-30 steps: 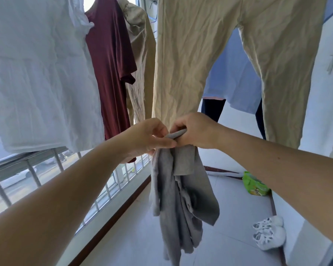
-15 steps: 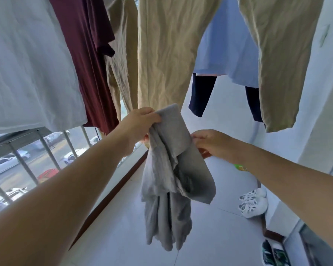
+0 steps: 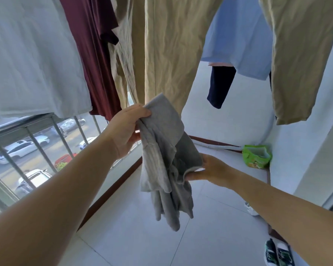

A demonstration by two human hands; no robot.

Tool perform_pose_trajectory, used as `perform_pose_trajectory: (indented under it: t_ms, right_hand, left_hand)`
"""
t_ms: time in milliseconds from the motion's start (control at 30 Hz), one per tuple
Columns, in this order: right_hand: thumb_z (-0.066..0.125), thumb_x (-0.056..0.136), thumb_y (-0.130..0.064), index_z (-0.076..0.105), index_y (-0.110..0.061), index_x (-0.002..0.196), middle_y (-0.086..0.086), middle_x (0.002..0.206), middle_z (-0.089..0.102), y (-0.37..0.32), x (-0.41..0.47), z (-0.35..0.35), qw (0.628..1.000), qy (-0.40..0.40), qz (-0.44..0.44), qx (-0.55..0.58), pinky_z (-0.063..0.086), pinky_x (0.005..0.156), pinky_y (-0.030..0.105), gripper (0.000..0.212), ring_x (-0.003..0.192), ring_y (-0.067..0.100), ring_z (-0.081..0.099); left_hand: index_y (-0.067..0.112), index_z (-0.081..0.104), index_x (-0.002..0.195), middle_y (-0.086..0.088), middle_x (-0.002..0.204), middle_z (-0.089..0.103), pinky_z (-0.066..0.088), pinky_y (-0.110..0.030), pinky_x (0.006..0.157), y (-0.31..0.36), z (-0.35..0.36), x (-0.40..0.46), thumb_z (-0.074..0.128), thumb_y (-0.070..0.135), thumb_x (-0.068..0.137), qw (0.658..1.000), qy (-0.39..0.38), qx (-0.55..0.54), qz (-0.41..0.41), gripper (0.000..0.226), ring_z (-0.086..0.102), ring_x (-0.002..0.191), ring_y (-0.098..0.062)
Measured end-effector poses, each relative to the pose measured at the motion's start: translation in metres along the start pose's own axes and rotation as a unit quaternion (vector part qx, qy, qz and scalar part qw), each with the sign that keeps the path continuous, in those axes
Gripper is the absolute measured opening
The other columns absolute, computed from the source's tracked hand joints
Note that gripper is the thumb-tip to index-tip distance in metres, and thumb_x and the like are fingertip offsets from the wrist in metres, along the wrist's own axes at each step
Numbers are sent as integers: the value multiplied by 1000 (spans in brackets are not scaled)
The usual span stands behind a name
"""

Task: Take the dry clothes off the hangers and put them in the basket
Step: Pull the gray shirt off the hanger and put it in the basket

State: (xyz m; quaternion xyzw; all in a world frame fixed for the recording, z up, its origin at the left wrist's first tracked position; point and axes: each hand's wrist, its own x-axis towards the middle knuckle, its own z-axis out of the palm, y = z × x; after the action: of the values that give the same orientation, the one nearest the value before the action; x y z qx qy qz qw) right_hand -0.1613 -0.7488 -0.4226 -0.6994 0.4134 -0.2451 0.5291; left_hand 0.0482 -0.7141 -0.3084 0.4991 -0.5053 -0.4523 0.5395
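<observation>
Now right hand (image 3: 210, 169) lower, gripping grey garment (image 3: 165, 150) edge.

The person's left hand (image 3: 126, 129) and right hand (image 3: 212, 168) are bare, with no gloves, rings or watch. Behind the fingers, both forearms show uncovered, no sleeve reaching either wrist.

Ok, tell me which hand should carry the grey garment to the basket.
Left, probably. The left hand pinches the grey garment at its top and bears its weight; the right hand only grips a lower fold. No basket shows.
</observation>
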Motion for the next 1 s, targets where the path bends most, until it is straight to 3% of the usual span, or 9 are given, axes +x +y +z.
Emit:
perform_pose_trajectory:
  t_ms: [133, 300, 433, 533, 633, 700, 733, 833, 1000]
  right_hand:
    - [69, 80, -7, 63, -4, 110, 3, 97, 68, -12, 15, 5, 994, 16, -29, 106, 52, 71, 13, 31, 90, 10, 64]
    - [64, 83, -18, 67, -14, 99, 5, 98, 71, -19, 31, 17, 968, 59, -68, 234, 53, 84, 28, 17, 93, 17, 66]
    - [53, 92, -32, 56, -12, 92, 4, 93, 61, -36, 30, 36, 979, 177, -100, 36, 47, 85, 30, 20, 89, 18, 58]
    - [47, 95, -38, 49, -10, 80, 8, 74, 52, -55, 27, 47, 961, 215, -142, -99, 44, 63, 18, 31, 70, 17, 51]
    - [54, 89, -43, 47, -20, 73, -1, 68, 50, -71, 28, 52, 980, 156, -86, -86, 39, 57, 19, 29, 63, 9, 48]
    - [70, 76, -41, 60, -16, 93, 6, 90, 66, -78, 29, 53, 998, 38, -2, 42, 50, 72, 26, 32, 81, 15, 62]
    - [75, 69, -35, 60, -10, 108, 13, 105, 66, -80, 28, 55, 993, -26, 35, 111, 52, 82, 31, 48, 92, 21, 63]
    - [73, 70, -4, 41, 8, 132, 21, 115, 53, -77, 26, 52, 967, -137, 61, 208, 47, 93, 36, 71, 105, 31, 53]
    - [54, 85, 8, 58, -2, 108, 14, 106, 63, -85, 14, 73, 969, -145, 56, 193, 58, 78, 29, 26, 94, 24, 63]
  left_hand:
    - [8, 50, 89, -1, 84, 49, 47, -24, 64, -6, -11, -8, 47, 11, 87, 999, 29, -25, -11, 4, 50, 75, -13]
    - [13, 51, 81, 2, 81, 48, 45, -21, 61, -19, -36, -29, 45, 9, 87, 994, 103, -11, -19, 9, 49, 72, -11]
    - [13, 52, 69, 0, 76, 50, 43, -27, 71, -34, -56, -48, 45, 5, 88, 986, 150, 65, -19, 22, 49, 76, -15]
    - [9, 60, 77, -9, 81, 56, 45, -36, 80, -44, -68, -57, 48, 9, 87, 974, 160, 158, -33, 15, 54, 82, -25]
    - [9, 61, 94, -14, 95, 63, 47, -45, 90, -56, -73, -63, 46, 17, 91, 955, 168, 233, -67, 18, 60, 92, -31]
    - [11, 60, 97, -12, 97, 62, 46, -47, 92, -62, -77, -68, 41, 17, 93, 955, 171, 227, -86, 21, 59, 93, -29]
    - [10, 60, 97, -11, 95, 60, 45, -46, 91, -65, -81, -72, 39, 15, 93, 957, 173, 216, -93, 22, 57, 90, -28]
    - [7, 58, 99, -10, 89, 54, 44, -41, 81, -72, -92, -85, 37, 12, 94, 967, 180, 145, -110, 22, 53, 82, -23]
    - [5, 56, 103, -10, 82, 54, 44, -34, 71, -76, -116, -108, 40, 10, 93, 973, 186, -26, -137, 20, 53, 72, -20]
